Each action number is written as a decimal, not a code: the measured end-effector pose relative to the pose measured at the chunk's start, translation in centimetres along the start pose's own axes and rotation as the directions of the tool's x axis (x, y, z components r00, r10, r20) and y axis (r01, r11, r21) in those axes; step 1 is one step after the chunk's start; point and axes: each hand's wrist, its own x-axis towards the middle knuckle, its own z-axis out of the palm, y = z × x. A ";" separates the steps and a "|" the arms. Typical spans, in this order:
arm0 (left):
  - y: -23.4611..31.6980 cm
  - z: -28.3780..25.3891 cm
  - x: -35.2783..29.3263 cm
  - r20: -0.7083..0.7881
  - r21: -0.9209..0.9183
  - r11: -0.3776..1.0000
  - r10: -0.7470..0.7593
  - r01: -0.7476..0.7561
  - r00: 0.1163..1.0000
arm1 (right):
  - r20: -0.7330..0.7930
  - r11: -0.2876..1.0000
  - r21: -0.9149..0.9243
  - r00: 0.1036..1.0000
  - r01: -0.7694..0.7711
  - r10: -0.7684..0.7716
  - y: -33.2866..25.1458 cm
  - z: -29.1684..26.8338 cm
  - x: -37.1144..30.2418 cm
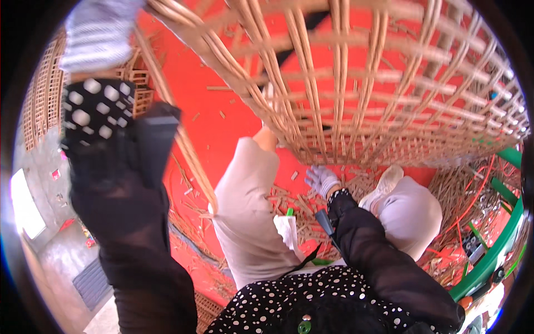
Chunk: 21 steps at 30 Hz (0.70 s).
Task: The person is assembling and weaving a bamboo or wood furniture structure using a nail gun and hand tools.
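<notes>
A large openwork wicker basket or panel (345, 61) leans across the upper right, woven of brown strips with a thick braided edge. High at the upper left is my left hand (103, 30) in a white-grey knit glove, next to the end of that edge. Its fingers run out of the picture, so their grip is hidden. A long thin cane (186, 150) slants from beside that hand down to my left knee. My right hand (322, 181), gloved too, is low by the basket's lower side, fingers spread above the scrap-strewn floor, with nothing seen in them.
Short cut strips (295, 214) litter the red floor mat (194, 89) between my legs. Other woven panels (44, 83) stand at the far left. A green curved frame (495, 261) and a heap of strips (461, 206) lie to the right.
</notes>
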 end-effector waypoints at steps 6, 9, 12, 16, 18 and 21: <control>4.8 0.6 -4.1 -0.211 0.019 1.000 -0.008 0.012 0.978 | 0.341 0.620 -0.762 0.931 0.190 0.133 -4.6 11.9 -13.4; 7.5 -1.9 -7.0 -0.298 0.189 0.975 0.167 -0.114 0.940 | 0.846 0.416 -0.482 0.533 0.771 -0.007 -7.0 19.0 -32.4; 10.2 -3.3 -10.9 -0.245 0.165 0.978 0.165 -0.127 0.955 | 0.899 -0.216 -0.140 0.032 0.966 -0.437 -7.9 21.5 -43.2; 13.6 -4.0 -14.8 -0.255 0.082 0.988 0.149 -0.132 0.955 | 0.868 -0.826 -0.267 -0.248 0.496 -0.430 -6.2 24.2 -46.7; 14.9 -4.4 -17.3 -0.219 0.089 0.987 0.147 -0.130 0.965 | 0.883 -0.528 -0.351 0.086 0.774 -0.461 -3.6 24.1 -47.2; 16.3 -4.6 -19.5 -0.234 0.079 0.985 0.169 -0.154 0.957 | 0.858 -0.072 -0.251 0.187 0.965 -0.477 -0.4 22.6 -47.6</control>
